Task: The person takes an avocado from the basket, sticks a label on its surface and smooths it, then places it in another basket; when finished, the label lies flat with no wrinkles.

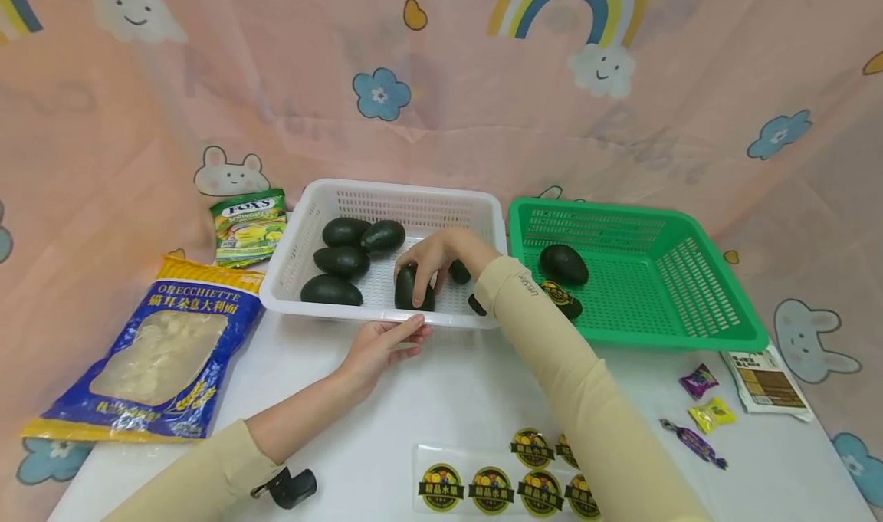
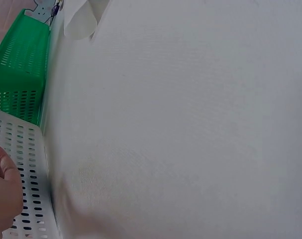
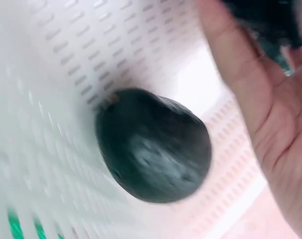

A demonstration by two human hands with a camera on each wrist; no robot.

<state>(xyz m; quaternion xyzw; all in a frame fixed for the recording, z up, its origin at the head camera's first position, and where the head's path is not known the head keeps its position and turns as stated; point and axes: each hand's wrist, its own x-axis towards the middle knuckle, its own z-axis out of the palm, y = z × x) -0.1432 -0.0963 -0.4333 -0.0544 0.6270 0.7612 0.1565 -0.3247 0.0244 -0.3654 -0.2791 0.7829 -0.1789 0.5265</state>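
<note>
Inside the white basket (image 1: 386, 321), my right hand (image 1: 441, 257) grips a dark green avocado (image 1: 405, 286) near the front wall. In the right wrist view, part of this held avocado (image 3: 265, 17) shows at the upper right, and another avocado (image 3: 153, 147) lies beside the hand. My left hand (image 1: 379, 349) is at the basket's front rim, its thumb along the edge and its fingers loosely extended below. Several avocados (image 1: 343, 262) lie in the basket's left half. A bare avocado (image 1: 563, 264) and one with a black-and-gold label (image 1: 560, 298) lie in the green basket (image 1: 717, 277).
A sheet of round fruit stickers (image 1: 491, 490) lies at the front, partly under my right forearm. A blue pasta bag (image 1: 152, 353) and a green candy bag (image 1: 248, 227) are on the left. Wrapped candies (image 1: 710, 415) and a white-brown packet (image 1: 766, 382) sit on the right.
</note>
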